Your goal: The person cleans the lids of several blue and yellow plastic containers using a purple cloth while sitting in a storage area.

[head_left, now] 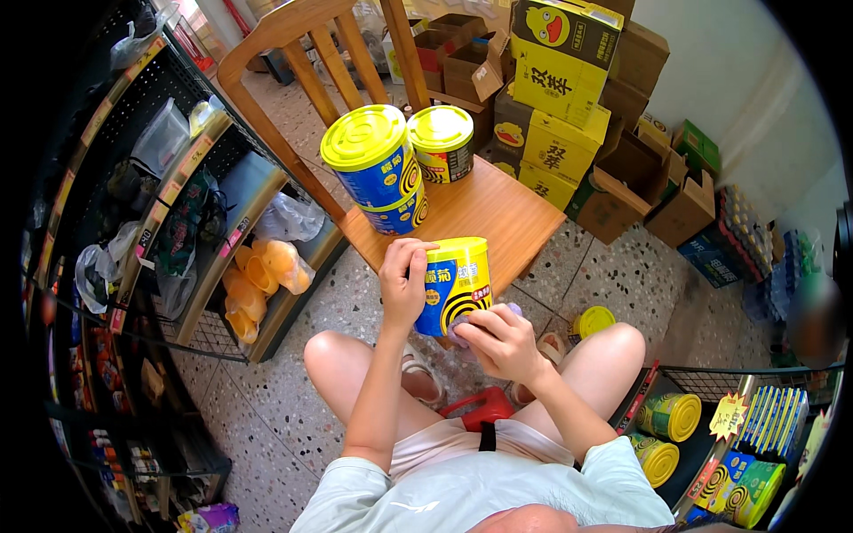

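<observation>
In front of me, above my lap, is a blue tub (pixel 449 293) with a yellow lid and a yellow-and-black spiral on its side. My left hand (pixel 405 282) grips it by its left side and upper edge. Fingers closed, my right hand (pixel 503 343) presses a crumpled purple-grey cloth (pixel 458 335) against the tub's lower right side. Just beyond, on a wooden chair (pixel 511 209), a similar blue tub (pixel 366 164) is stacked on another blue tub (pixel 397 216). Beside them sits a dark tub (pixel 442 147) with a yellow lid.
Shelving (pixel 213 240) with orange slippers (pixel 267 271) stands at the left. Yellow cartons (pixel 560 89) and an open brown box (pixel 617 191) are piled behind the chair. A yellow-lidded tub (pixel 595 322) is on the floor. More tubs (pixel 671 417) fill a rack at the right.
</observation>
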Demonstrator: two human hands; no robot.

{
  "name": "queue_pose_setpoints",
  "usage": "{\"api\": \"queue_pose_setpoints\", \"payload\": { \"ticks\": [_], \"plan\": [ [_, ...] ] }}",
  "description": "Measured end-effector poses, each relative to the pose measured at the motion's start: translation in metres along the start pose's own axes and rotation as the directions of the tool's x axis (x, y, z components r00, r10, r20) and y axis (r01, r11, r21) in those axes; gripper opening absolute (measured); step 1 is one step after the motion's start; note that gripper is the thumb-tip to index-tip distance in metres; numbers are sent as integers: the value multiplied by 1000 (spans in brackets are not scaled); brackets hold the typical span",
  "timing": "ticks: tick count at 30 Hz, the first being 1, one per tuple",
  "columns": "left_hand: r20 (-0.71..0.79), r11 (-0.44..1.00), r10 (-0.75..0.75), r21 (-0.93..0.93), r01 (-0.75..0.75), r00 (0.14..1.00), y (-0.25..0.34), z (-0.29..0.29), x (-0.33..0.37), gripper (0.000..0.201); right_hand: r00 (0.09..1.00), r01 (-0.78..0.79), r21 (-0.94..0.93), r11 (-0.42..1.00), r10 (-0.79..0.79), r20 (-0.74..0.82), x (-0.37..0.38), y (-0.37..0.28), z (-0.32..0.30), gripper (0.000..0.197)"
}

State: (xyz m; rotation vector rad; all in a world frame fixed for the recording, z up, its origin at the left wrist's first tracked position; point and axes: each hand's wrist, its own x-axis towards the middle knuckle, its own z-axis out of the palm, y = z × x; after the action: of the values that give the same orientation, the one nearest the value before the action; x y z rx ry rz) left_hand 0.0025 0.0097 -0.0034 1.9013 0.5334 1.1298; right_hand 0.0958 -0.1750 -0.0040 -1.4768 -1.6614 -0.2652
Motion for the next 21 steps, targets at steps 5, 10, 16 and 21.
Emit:
{"api": "queue_pose_setpoints", "payload": {
  "ticks": [5, 10, 16, 21],
  "plan": [
    [2, 1000, -5, -3, 5, 1000, 1, 0, 1, 21, 1000, -30, -12, 999, 30, 0, 35, 11, -6, 25],
    [12, 998, 44, 34, -45, 999, 7, 2, 0, 22, 994, -62, -66, 996, 55, -97, 65, 25, -2, 21],
    [-10, 1000, 4, 22, -4, 1000, 6, 2, 1, 21, 991, -104, -36, 994, 101, -90, 54, 17, 2, 23],
    [-26, 1000, -9, 0, 9, 1000, -2, 1, 1, 22, 997, -75, 10, 997, 75, -18, 26, 3, 4, 26]
  ]
}}
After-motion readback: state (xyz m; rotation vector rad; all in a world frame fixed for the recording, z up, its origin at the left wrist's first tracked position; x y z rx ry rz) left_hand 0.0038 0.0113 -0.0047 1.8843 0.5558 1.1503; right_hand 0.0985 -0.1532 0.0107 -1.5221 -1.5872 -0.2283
